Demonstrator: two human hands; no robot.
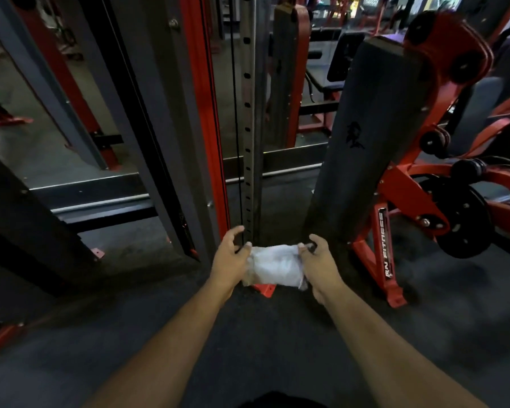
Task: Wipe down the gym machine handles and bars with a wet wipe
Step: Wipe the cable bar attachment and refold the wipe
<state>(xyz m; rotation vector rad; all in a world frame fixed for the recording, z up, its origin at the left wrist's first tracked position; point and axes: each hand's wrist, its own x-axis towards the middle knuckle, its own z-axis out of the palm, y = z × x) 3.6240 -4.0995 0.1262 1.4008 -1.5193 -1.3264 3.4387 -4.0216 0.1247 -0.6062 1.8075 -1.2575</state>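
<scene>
So the wet wipe (274,265) is bunched up, maybe still partly in a clear wrapper (hard to tell), and it's held out in front of the body between both hands, low over the dark gym floor (248,334). Its long axis runs left to right, stretched from one hand to the other.

The left hand (230,257) has the left end, thumb pressed on the top corner, with the other fingers curled loosely and lifted above it. The right hand (317,260) pinches the right end, fingers curled tight round the edge. Looks to me like the wipe is being pulled open or unfolded; no wiping has begun yet.

The bit that matters: the perforated steel upright (248,113) with its row of adjustment holes stands directly ahead of the wipe, just beyond the left hand, with a black cable (236,113) and a red frame post (203,98) right beside it. So the left hand is nearer to that bar, and the wipe would need turning to wrap around a vertical post.

Off to the right is a grey weight-stack shroud (371,128), and further right a red machine with black rollers (454,201).
</scene>
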